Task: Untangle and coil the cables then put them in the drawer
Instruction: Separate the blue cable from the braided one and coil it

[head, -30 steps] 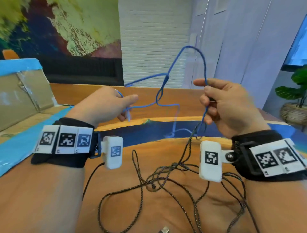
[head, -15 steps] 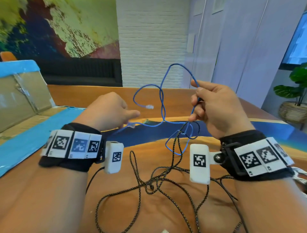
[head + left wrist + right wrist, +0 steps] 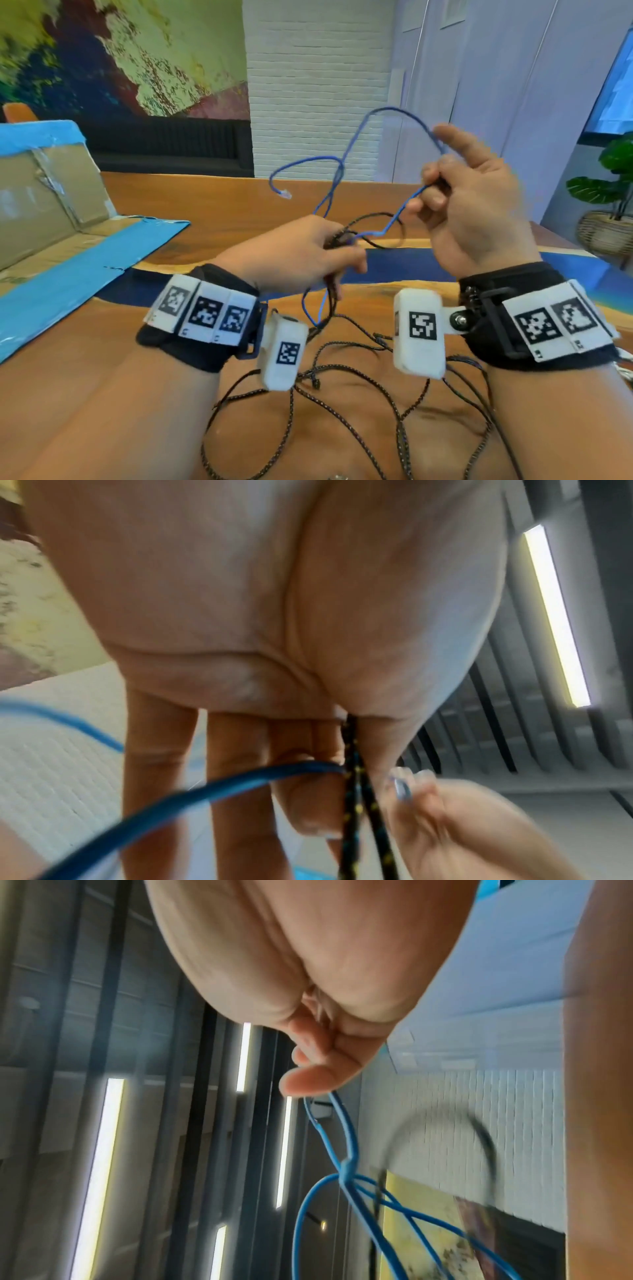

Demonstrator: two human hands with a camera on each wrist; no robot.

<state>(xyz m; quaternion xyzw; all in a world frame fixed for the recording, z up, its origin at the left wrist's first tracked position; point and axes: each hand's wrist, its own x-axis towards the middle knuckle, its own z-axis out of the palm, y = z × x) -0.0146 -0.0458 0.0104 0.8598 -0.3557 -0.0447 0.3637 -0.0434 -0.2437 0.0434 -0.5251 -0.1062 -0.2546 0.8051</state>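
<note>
A smooth, plastic-sheathed thin blue cable [image 3: 352,144] is seen above a braided, matt black-and-yellow cord [image 3: 342,418] laid on the glossy, polished wooden tabletop [image 3: 212,202].

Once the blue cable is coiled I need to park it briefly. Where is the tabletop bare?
Bare wood lies on the wooden table beyond the hands, between the flattened cardboard with blue tape and the dark blue inlay strip. Crowded: the near table, where the black speckled braided cable sprawls under both wrists.
</note>
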